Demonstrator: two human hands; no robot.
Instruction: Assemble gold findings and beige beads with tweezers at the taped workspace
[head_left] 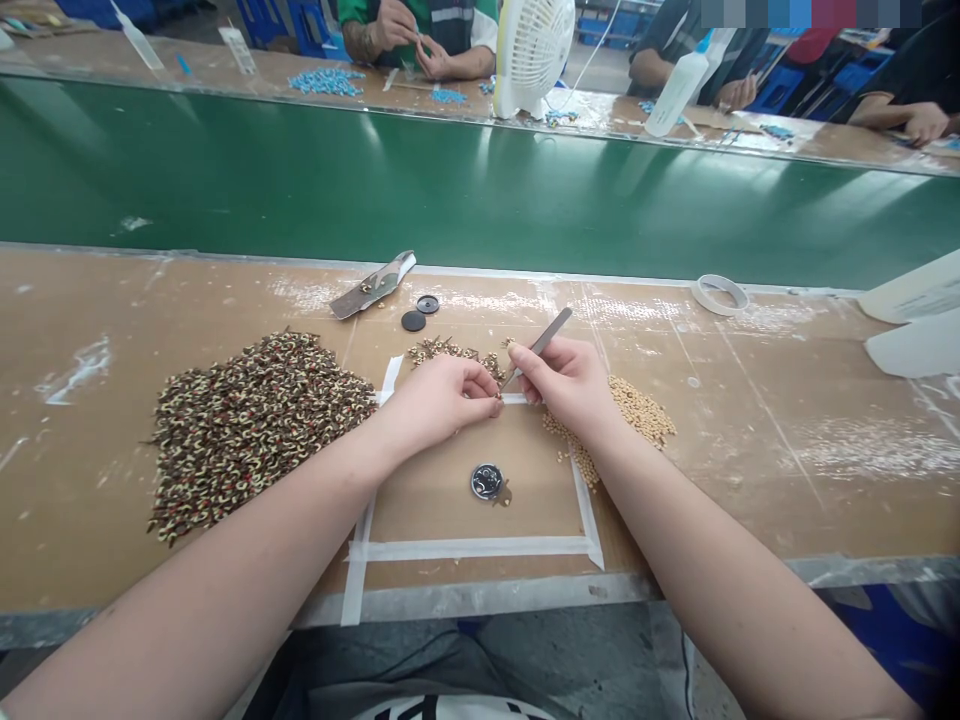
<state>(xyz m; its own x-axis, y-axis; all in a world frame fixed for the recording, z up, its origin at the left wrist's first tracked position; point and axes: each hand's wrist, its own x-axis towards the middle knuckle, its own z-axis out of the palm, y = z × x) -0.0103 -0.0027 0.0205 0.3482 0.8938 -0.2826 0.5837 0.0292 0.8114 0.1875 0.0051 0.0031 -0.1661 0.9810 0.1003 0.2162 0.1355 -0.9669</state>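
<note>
Forearms (pixel 247 560), dark-filled dish (pixel 475 487) between, tweezers (pixel 551 331) beyond

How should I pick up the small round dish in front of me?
I'd probably pinch the small dish by the near and far edges of its rim, coming from the left: it lies flat, looks glossy inside, and a brown patch adjoins its right side.

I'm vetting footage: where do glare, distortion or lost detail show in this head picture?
Head view: pale reflections streak the green strip, and glare speckles the table; head view: forearms loom toward the lower corners, likely lens distortion; head view: the top right edge is partly pixelated, and anything pinched by the left hand is too small to identify.
</note>
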